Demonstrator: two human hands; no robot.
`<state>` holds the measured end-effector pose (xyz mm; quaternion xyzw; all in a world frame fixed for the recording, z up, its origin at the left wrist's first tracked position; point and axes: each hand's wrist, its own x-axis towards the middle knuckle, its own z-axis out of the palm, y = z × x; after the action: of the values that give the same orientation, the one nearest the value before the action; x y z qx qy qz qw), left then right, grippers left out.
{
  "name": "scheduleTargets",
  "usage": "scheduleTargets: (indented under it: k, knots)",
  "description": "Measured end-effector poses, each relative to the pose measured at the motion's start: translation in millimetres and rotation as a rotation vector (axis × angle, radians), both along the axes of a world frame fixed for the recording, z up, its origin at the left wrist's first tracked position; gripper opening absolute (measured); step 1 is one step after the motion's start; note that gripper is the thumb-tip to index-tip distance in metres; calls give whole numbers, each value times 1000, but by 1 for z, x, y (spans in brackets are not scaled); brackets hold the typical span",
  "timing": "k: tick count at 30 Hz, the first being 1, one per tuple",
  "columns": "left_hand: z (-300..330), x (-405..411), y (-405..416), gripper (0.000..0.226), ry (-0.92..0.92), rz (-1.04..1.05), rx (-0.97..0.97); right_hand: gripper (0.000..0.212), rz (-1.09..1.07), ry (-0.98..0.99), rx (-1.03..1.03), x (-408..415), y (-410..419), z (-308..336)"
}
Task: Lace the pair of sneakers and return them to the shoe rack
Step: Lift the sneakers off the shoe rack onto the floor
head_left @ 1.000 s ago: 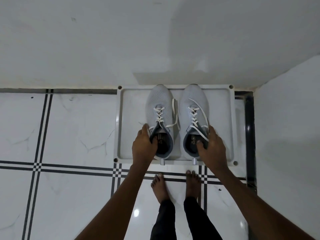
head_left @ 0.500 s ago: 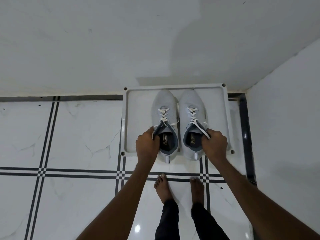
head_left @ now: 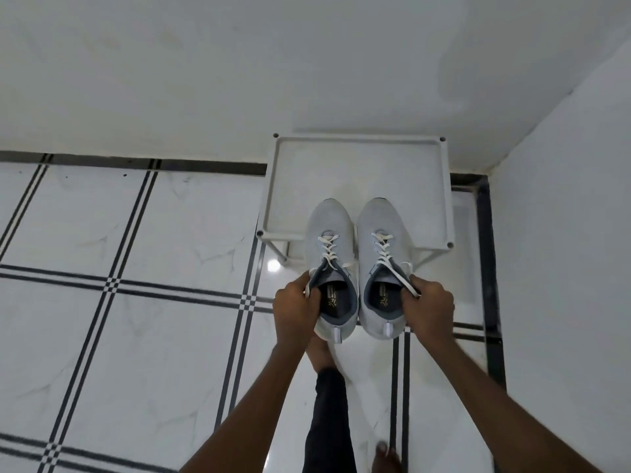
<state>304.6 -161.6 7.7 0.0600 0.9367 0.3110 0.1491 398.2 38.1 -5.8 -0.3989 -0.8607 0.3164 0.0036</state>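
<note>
Two light grey sneakers with white laces are held side by side in the air, toes pointing away from me. My left hand (head_left: 296, 308) grips the left sneaker (head_left: 330, 250) at the outer edge of its collar. My right hand (head_left: 431, 306) grips the right sneaker (head_left: 381, 247) the same way, with a loose lace end under its fingers. Both shoes hang over the front edge of the white shoe rack (head_left: 358, 165), whose top shelf is bare behind them. The laces run through the eyelets, with loose ends trailing.
The rack stands in a corner, with a white wall behind it and another white wall (head_left: 563, 268) to the right. White floor tiles (head_left: 136, 302) with dark stripes spread out to the left. My bare feet and dark trouser legs (head_left: 329, 421) are below the shoes.
Both hands have lifted the sneakers off the rack's top shelf and drawn them back toward me. The shelf, which held the shoes a second ago, now shows bare. One foot has stepped back.
</note>
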Motion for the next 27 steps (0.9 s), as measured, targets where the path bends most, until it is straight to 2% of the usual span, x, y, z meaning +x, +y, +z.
scheduleTargets:
  k: [4,8,12,21,24,27]
  knots:
    - [-20,46,-25,31,-46,-20,-26,10,-6,-51,-25,45,-28,-24]
    - [-70,69,-50,26,-80,-23,-60,18,5,-87,-11,71,-54,-71]
    - [-145,80,-74,26,-108,-29,-76,25,19,-85,6,81,-76,-139]
    - [-345,82,-106,30,-131,-29,-68,18,13,-129,-8,77,-108,-341]
    - [-393,72,-103,31,-87,-57,-91,17,1,-135,2,64,-108,-391]
    - [-431,66,-99,33,-53,-58,-118,25,-42,-116,13,57,-109,-430]
